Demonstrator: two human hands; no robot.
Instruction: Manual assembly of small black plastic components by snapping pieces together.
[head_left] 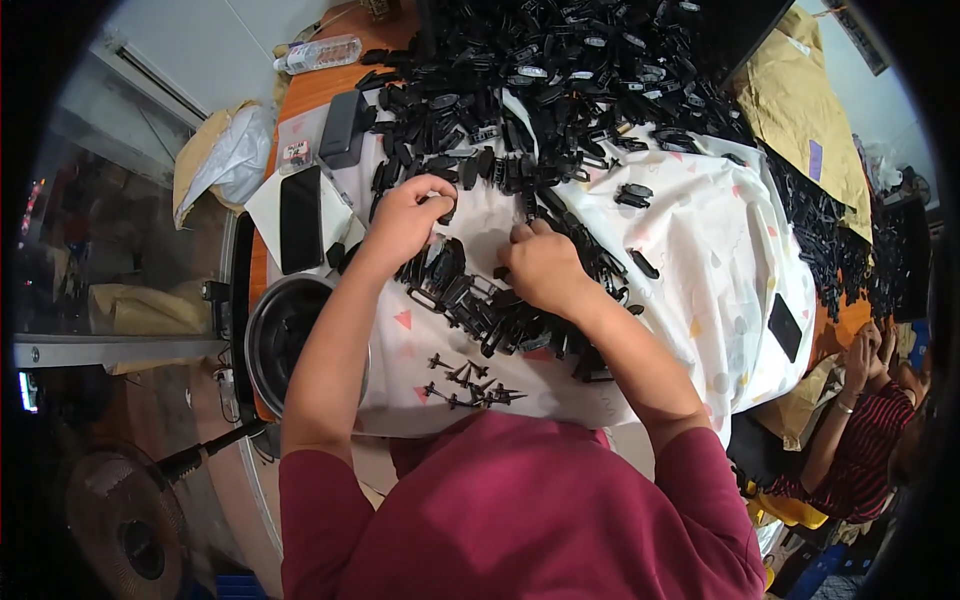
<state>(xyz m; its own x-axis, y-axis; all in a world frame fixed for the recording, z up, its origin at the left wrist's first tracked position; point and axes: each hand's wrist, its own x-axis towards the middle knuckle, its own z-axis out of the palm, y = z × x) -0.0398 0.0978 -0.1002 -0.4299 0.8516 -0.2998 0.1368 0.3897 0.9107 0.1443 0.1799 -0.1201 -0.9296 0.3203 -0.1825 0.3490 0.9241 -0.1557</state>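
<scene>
Both forearms come up from the lower edge and bend inward over the desk (pixel 300 95). The left hand (pixel 405 215) is raised a little at the wrist, its fingers (pixel 432 190) curled round a small black plastic part (pixel 447 208) at the near edge of the big heap; it grips that piece. The right hand (pixel 540 265) lies palm down, knuckles up, its fingers (pixel 520 235) pressed together on the black pieces under them, but whether they pinch one cannot be told. Between and below the hands runs a row of black plastic parts (pixel 470 300) laid side by side on a white cloth (pixel 700 250) with coloured shapes, and nearer the body sits a small cluster of thin black pins (pixel 470 385). The large pile of black parts (pixel 540 80) fills the far side of the cloth. To the left are a dark phone (pixel 300 215) on white paper, a black case (pixel 342 128), a clear water bottle (pixel 320 53) and a round metal bowl (pixel 285 335) at the desk's edge. A floor fan (pixel 125 525) stands lower left. At the right another person in a striped sleeve (pixel 860 450) sits beside more black parts.
</scene>
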